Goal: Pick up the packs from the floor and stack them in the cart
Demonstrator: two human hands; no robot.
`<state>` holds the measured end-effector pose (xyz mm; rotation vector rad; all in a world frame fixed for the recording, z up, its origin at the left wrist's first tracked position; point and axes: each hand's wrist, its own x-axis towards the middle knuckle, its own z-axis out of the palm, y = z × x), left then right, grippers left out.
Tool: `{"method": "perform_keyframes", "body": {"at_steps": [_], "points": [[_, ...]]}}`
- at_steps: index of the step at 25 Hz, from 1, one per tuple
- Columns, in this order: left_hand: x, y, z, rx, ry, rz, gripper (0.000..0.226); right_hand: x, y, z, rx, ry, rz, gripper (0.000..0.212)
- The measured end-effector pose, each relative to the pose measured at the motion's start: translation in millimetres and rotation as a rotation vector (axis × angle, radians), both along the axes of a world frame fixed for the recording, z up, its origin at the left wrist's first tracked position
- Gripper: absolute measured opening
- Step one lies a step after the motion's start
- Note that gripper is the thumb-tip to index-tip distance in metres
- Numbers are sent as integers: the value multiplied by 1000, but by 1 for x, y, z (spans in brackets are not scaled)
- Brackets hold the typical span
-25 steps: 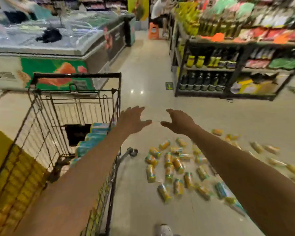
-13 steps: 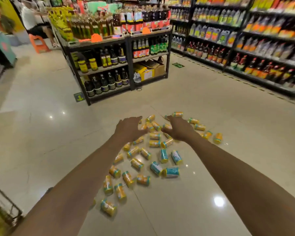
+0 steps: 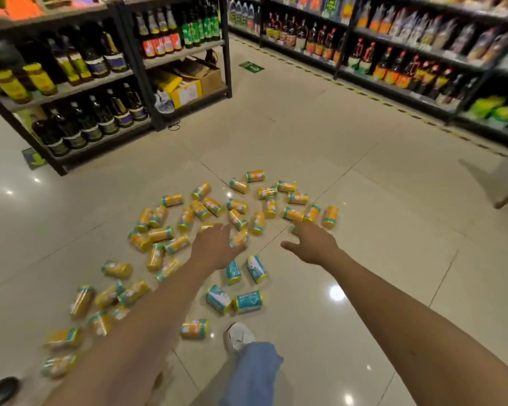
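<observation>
Supermarket aisle: a person's 2 bare arms reach fwd over dozens of yellow-and-teal packs (image 3: 159, 233) strewn on the glossy tiled floor (image 3: 364, 230). L hand (image 3: 217, 250) hovers w/ fingers (image 3: 222, 231) spread and released, gripping nothing. Motion blur smears the tips, so whether they touch the pack just under them can't be told. R hand (image 3: 314, 246) is likewise loose, w/ index finger (image 3: 299, 227) stretched fwd, thumb out toward the L hand, nothing held.

The packs lie on their sides in a loose scatter, most beyond and to the left of the L fingertips; a row of 3 sits just past the R index tip. 4 teal-faced packs (image 3: 248, 301) lie nearer the body, below the gap btwn both hands. More blurred packs trail along the left of the L forearm.

A white shoe (image 3: 239, 335) and blue jeans leg (image 3: 252, 373) show below the hands, 1 pack just beside the shoe. Far past the fingertips, black shelving (image 3: 147, 83) carries dark bottles (image 3: 100, 118) and cardboard boxes (image 3: 188, 89). A 2nd run of shelves (image 3: 393, 92) w/ bottles and pouches lines the right side. A green floor sticker (image 3: 251, 66) lies btwn the 2 racks.
</observation>
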<state>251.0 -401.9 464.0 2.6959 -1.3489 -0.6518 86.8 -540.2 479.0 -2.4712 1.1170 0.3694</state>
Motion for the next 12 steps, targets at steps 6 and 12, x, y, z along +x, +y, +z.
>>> {"method": "perform_keyframes", "body": {"at_steps": [6, 12], "points": [[90, -120, -122, 134, 97, 77, 86, 114, -112, -112, 123, 133, 5, 65], [149, -178, -289, 174, 217, 229, 89, 179, -175, -291, 262, 227, 8, 66]]}}
